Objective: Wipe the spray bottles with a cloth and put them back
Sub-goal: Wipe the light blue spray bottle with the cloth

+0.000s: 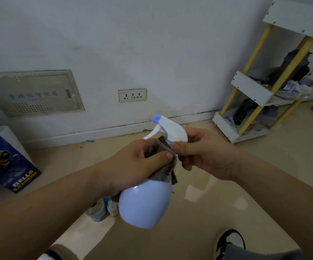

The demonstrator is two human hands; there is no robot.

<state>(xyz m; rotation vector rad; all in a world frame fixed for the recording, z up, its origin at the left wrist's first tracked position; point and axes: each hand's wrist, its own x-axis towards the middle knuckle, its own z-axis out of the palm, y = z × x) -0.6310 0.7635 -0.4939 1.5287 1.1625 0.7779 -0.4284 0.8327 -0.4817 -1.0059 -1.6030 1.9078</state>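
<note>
A pale blue round spray bottle point(146, 203) with a white trigger head is held in the air above the floor, at the centre of the view. My left hand point(133, 162) grips a dirty grey cloth point(166, 169) wrapped round the bottle's neck. My right hand point(204, 156) holds the white spray head from the right, with the thumb pressed near the blue collar. The neck itself is hidden by the cloth and fingers.
On the beige floor below stand a small tin point(97, 211) and a little white bottle point(113, 207). A blue bag point(9, 164) leans at the left wall. A white and yellow shelf rack point(264, 87) with rags stands right. My shoe point(229, 243) shows at the bottom.
</note>
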